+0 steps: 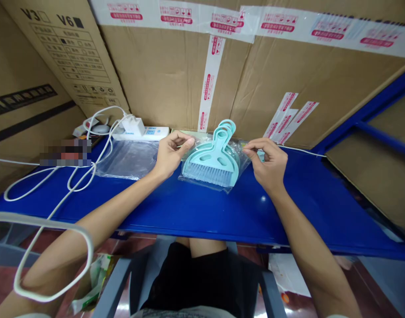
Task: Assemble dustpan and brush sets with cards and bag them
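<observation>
A mint-green dustpan and brush set point(217, 157) lies on the blue table in a clear plastic bag point(202, 183), handles toward the cardboard wall and bristles toward me. The handles stick out past the bag's far side. My left hand point(174, 152) pinches the bag's left upper edge between thumb and fingers. On the other side, my right hand point(268, 161) pinches the bag's right edge. A small light-green item shows partly behind the right fingers.
On the blue table point(195, 214), flat clear plastic bags point(131, 159) lie left of my left hand. Behind them is a white power strip point(156, 132) with plugs. White cables point(61, 201) loop across the left side. Large cardboard boxes point(162, 66) stand along the back.
</observation>
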`<state>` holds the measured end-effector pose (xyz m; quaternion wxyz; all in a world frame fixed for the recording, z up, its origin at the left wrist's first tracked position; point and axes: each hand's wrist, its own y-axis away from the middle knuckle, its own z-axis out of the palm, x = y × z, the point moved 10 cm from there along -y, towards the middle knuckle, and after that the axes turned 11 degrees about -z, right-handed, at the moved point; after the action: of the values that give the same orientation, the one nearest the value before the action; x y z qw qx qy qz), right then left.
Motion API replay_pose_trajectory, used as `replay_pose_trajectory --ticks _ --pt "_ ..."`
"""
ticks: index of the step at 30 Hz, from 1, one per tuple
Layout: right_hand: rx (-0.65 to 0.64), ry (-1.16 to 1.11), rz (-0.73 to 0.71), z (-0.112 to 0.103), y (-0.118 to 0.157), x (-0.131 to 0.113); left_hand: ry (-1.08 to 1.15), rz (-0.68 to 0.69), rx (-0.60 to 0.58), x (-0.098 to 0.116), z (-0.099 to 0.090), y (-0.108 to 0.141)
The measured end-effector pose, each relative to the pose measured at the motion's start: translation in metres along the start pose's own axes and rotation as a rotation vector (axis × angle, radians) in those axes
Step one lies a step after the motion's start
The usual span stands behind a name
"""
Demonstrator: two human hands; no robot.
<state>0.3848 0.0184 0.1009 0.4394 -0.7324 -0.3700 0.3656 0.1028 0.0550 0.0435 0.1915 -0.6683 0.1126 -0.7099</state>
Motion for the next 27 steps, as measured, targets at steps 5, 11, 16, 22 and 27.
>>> replay_pose_trajectory --ticks 5,11,16,22,27 --pt "0.038 -0.011 -0.034 -0.006 -0.007 -0.008 0.021 0.035 0.007 0.006 -0.002 -0.001" --pt "-0.004 -0.015 -0.057 -0.003 -0.028 -0.011 0.028 0.027 0.021 0.015 -0.005 0.0" --pt "-0.152 -0.04 -0.1 0.003 -0.068 -0.028 0.125 0.033 0.081 0.02 -0.015 -0.003" --pt "-0.56 0.027 -0.221 0.039 -0.096 -0.062 0.134 0.049 0.08 0.019 -0.016 -0.004" --pt "-0.74 0.08 -0.317 0.07 -0.088 -0.054 0.123 0.076 0.056 0.022 -0.016 -0.002"
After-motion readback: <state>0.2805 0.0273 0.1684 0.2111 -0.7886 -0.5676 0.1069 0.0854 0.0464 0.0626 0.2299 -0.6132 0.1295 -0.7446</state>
